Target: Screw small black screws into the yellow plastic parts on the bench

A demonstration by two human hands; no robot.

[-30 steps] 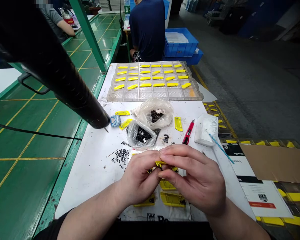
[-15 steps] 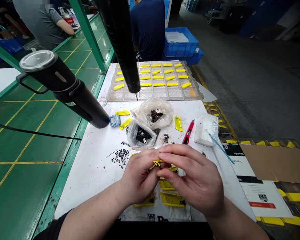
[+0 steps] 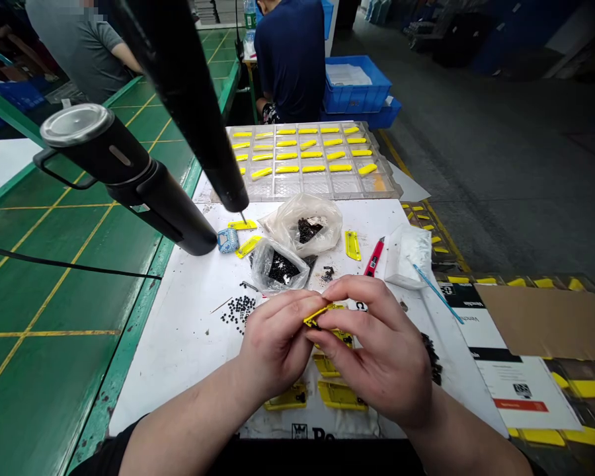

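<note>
Plastic bags (image 3: pixel 332 221) hold small dark parts (image 3: pixel 281 266); a compartmented tray (image 3: pixel 317 184) holds yellow strips (image 3: pixel 313 168); both hands (image 3: pixel 276 344) (image 3: pixel 383 357) pinch one yellow piece (image 3: pixel 312 319).

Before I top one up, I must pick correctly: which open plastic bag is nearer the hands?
The front bag, the smaller one; the larger bag sits behind it, farther from the hands.

A single head-worn camera is looking forward and down.
From above the forearms (image 3: pixel 193 404), it is viewing the left hand (image 3: pixel 275 344) and right hand (image 3: pixel 379 357) closely, while reaching across the white tabletop (image 3: pixel 173 344) to the floor (image 3: pixel 476 158) beyond.
</note>
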